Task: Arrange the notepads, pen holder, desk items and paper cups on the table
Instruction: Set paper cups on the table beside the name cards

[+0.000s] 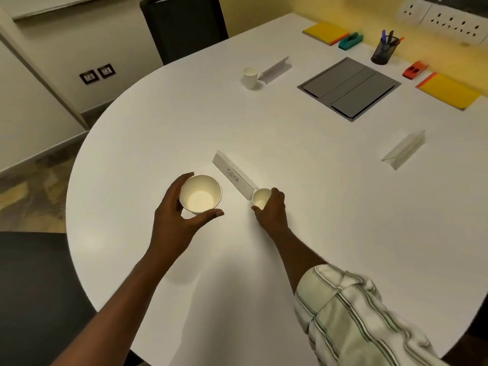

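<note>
Now the left hand [175,215] is curling its fingers and thumb around a wide white paper cup [200,194], while the right hand [272,207] is gripping a smaller white paper cup [261,198]. Both are sitting at six o'clock on the round white table [290,233], flanking a clear name stand marked SIGMA [233,178]; a third white paper cup [249,77] is standing at twelve o'clock.

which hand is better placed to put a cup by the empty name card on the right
Right. The right hand already grips a small paper cup and is nearer the card; the left hand would cross over.
</note>
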